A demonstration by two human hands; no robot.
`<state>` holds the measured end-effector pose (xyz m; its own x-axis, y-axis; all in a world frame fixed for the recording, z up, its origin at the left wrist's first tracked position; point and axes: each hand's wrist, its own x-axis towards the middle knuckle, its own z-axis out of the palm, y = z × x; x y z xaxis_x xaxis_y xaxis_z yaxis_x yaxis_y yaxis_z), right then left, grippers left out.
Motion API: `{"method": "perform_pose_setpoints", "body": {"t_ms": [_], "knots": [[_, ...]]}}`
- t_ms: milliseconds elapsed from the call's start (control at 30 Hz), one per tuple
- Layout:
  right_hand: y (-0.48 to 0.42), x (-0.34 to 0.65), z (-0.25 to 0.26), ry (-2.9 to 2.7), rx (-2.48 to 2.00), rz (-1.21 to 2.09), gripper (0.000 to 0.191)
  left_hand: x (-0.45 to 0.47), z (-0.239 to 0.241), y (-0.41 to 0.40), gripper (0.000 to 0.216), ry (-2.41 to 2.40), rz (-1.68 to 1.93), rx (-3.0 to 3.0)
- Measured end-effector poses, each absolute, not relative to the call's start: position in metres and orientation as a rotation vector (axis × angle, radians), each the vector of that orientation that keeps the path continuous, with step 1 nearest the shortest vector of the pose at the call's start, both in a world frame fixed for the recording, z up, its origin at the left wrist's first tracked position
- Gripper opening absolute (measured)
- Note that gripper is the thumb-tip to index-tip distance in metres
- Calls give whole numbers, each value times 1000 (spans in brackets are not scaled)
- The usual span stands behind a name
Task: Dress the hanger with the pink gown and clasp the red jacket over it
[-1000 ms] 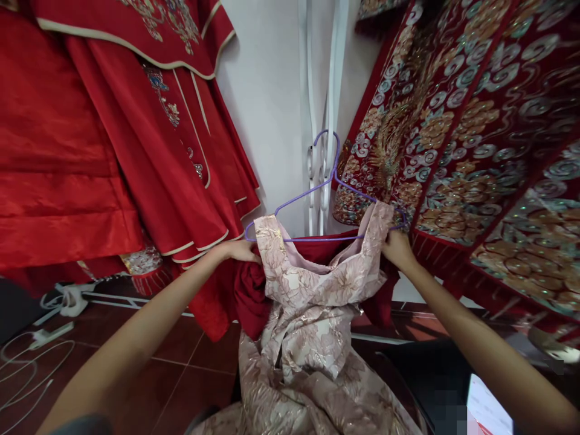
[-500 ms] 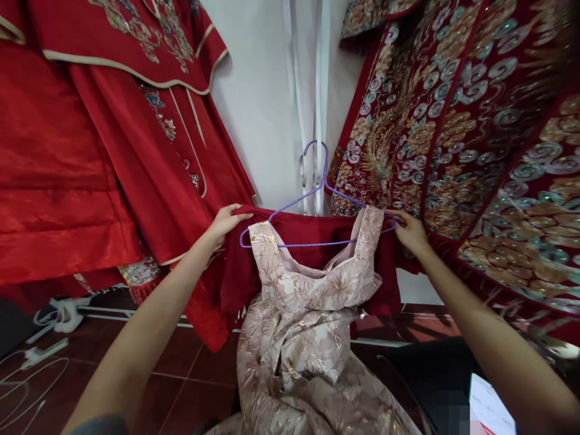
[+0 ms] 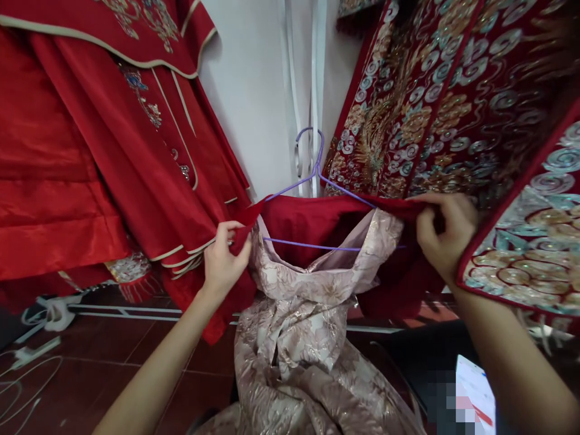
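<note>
Lifted higher, the red garment now caps the purple hanger; our left hand at its nine o'clock and right hand at three pinch its ends to spread it evenly.

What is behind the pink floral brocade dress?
A dark red cloth garment, draped over the purple wire hanger, gripped by the left hand and right hand. The pink brocade dress covers its lower middle.

White wall; dark red tiled floor; white cables at left, perhaps chargers; red robes hanging.
</note>
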<state>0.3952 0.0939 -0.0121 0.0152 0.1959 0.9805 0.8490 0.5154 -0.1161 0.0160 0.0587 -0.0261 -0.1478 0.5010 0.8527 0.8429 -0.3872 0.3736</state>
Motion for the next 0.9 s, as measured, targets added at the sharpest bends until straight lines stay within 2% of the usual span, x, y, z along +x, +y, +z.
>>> {"method": "perform_pose_setpoints", "body": {"t_ms": [167,233,333,500,667,800,900], "knots": [[90,402,-23,-1657,-1038,-525,19,16,-15,68,23,-1749,-1257,-1952],[87,397,-27,-1618,-1151,-462,25,12,-4,80,19,-1644,-1200,-1972],[87,387,-34,-1562,-1389,-391,26,2,5,102,15,-1486,-1187,-2112],[101,378,-31,-1587,-1598,-412,22,-1,4,114,27,-1576,-1152,-2283],[71,338,-2,-1697,-1474,-310,19,14,4,89,30,-1614,-1137,-2120],[33,280,7,-1835,-1248,28,22,20,4,80,30,-1638,-1116,-2077],[26,251,1,-1878,-1170,163,24,16,3,83,29,-1606,-1151,-2104]]}}
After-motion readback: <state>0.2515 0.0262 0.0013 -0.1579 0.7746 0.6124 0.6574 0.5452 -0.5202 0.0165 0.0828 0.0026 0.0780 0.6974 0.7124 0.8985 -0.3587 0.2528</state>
